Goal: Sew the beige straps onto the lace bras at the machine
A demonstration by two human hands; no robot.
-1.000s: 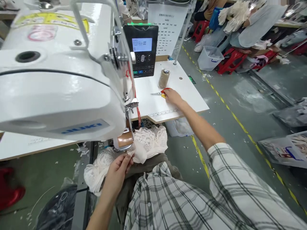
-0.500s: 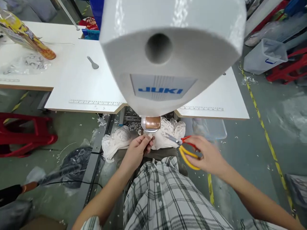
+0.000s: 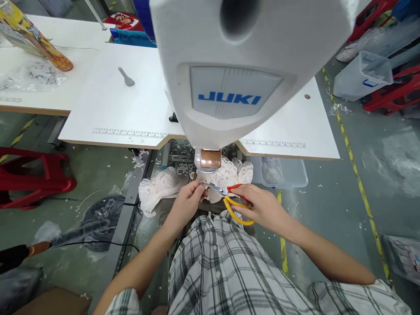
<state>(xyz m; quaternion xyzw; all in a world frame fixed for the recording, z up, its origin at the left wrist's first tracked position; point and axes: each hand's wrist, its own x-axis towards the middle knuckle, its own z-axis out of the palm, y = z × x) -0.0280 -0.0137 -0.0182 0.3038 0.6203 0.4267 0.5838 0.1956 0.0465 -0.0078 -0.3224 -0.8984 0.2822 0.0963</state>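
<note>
In my right hand [image 3: 260, 203] is a pair of scissors [image 3: 232, 197] with one red and one yellow handle. Their blades point left, and the tips reach the fingertips of my left hand [image 3: 190, 199]. That hand is closed in a pinch on the edge of a white lace bra [image 3: 226, 175]. The exact bit between the fingers is too small to make out. One lace cup [image 3: 162, 183] lies left of the hand, and the rest spreads to the right under the sewing machine head [image 3: 226, 94]. A copper-coloured plate [image 3: 210, 159] sits just above my fingertips.
The white machine table [image 3: 138, 100] carries a grey spoon-shaped tool [image 3: 126, 77], a yellow snack bag [image 3: 36, 41] and a clear plastic bag [image 3: 33, 78]. A clear tray [image 3: 292, 173] is below its right edge. Red stools [image 3: 36, 175] stand either side. Another person's hand [image 3: 37, 248] shows far left.
My right hand has brought the scissors left, so their tips now meet my left fingertips. My left hand keeps its pinch. The view has shifted, with the machine head appearing higher.
</note>
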